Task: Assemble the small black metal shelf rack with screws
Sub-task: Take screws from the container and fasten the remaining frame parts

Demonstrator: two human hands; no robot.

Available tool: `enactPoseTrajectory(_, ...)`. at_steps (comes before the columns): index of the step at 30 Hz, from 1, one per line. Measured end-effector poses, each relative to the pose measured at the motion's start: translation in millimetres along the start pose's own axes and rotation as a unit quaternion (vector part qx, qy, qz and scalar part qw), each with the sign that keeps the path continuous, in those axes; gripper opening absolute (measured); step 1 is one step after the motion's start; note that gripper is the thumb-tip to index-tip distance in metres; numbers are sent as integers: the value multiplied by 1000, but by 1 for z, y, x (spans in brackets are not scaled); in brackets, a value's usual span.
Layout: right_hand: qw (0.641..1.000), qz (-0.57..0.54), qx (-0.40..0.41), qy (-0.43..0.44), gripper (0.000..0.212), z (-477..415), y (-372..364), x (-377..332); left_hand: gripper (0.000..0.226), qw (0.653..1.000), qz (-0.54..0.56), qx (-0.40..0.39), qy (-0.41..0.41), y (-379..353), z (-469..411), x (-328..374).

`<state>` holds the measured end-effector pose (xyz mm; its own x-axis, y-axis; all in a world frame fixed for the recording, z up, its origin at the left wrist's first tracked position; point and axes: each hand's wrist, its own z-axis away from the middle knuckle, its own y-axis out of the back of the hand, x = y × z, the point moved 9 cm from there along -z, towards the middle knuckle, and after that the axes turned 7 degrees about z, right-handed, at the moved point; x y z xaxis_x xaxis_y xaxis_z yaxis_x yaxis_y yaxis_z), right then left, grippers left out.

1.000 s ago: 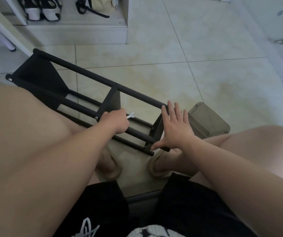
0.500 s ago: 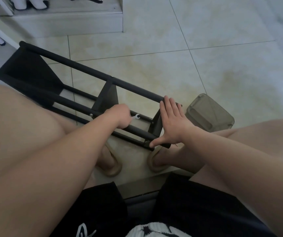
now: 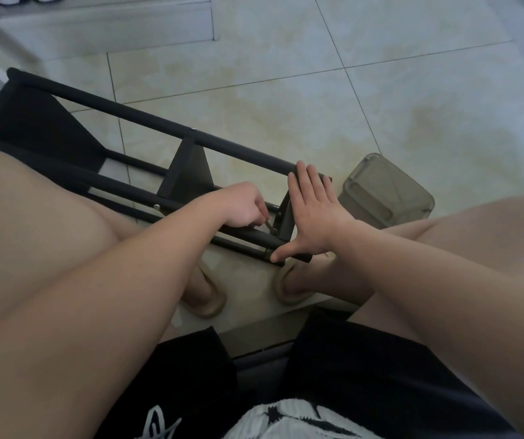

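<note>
head view. the black shelf rack (image 3: 146, 117) lies on its side on the tiled floor between your knees, running from far left to near right. three cross panels are seated between the long rails: one at the far left (image 3: 32, 122), a middle panel (image 3: 188, 172), and an end panel (image 3: 286, 217) at the near right. a screw head (image 3: 157, 206) shows on the near rail below the middle panel, so that joint looks fastened.

your left hand (image 3: 243, 205) has its fingers curled around a small metal tool (image 3: 268, 228), with the tool's tip at the joint where the near rail meets the end panel. whether a screw sits under the tip cannot be told; your fingers hide it. your right hand (image 3: 314, 213) is flat, fingers straight against the end panel and far rail, thumb spread down onto the end of the near rail. it braces and grasps nothing.

a translucent plastic box (image 3: 387, 191) stands just right of the rack; its contents cannot be made out. your slippers (image 3: 210, 299) rest near the rack's near rail.

judgement: the frame is largely together and you are at the near-right end joint. that joint needs tightening, and the far rail's fixing there needs checking. the far-left joints are too dark to confirm.
</note>
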<state>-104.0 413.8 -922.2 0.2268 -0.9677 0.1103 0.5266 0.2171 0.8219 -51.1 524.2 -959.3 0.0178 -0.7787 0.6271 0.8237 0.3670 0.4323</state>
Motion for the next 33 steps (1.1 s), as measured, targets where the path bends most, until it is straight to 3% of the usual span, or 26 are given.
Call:
enactPoseTrajectory(4, 1000, -6, -1, 0, 162, 0, -1, 0, 17, 998, 57, -19, 2, -6, -5, 3)
enactPoseTrajectory(8, 1000, -8, 0, 1, 162, -1, 0, 0, 11, 979, 198, -42, 19, -18, -12, -2)
enactPoseTrajectory(11, 1000, -12, 3, 2, 162, -1, 0, -1, 6, 969, 244, -18, 29, -17, -17, -6)
enactPoseTrajectory(22, 1000, -25, 15, 3, 162, -1, 0, -1, 6, 960, 275, 34, 45, -14, -22, -9)
enactPoseTrajectory(33, 998, -46, 37, 0, 164, 5, 4, 0, 8, 965, 257, 30, 39, -16, -21, -8)
